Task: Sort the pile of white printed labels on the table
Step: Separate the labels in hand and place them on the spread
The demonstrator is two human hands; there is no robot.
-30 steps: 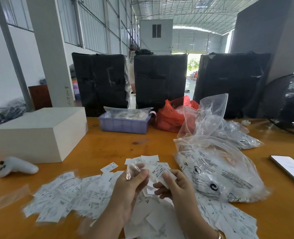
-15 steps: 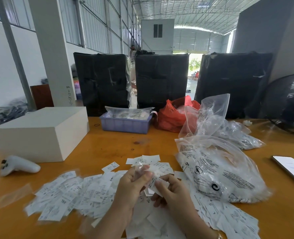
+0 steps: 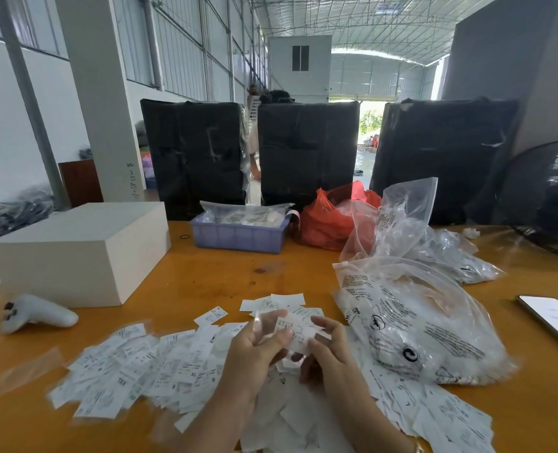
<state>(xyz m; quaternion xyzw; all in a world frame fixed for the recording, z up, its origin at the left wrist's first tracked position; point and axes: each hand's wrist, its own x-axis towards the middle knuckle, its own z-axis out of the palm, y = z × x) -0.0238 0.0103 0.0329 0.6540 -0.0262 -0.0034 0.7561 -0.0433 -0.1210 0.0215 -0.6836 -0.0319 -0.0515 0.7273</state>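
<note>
A wide pile of white printed labels (image 3: 146, 371) lies spread over the near part of the orange table (image 3: 205, 276), reaching from the left to the lower right corner. Above its middle, my left hand (image 3: 254, 351) and my right hand (image 3: 330, 351) meet. Both pinch a small bunch of labels (image 3: 295, 328) together with a bit of clear film. My left thumb lies on top of the bunch, and my right fingertips hold its right edge. A few single labels (image 3: 287, 299) lie just beyond my hands.
A big clear plastic bag with black print (image 3: 418, 325) lies right of my hands, more clear bags (image 3: 434, 243) behind it. A white box (image 3: 74, 250) and a white controller (image 3: 35, 313) sit left. A purple tray (image 3: 238, 235), a red bag (image 3: 326, 220), a phone (image 3: 552, 318) and a black fan (image 3: 552, 194) stand further off.
My hands have come together over the pile and lifted slightly. The bunch of labels is now held by both hands, where the left held clear film apart from the right before.
</note>
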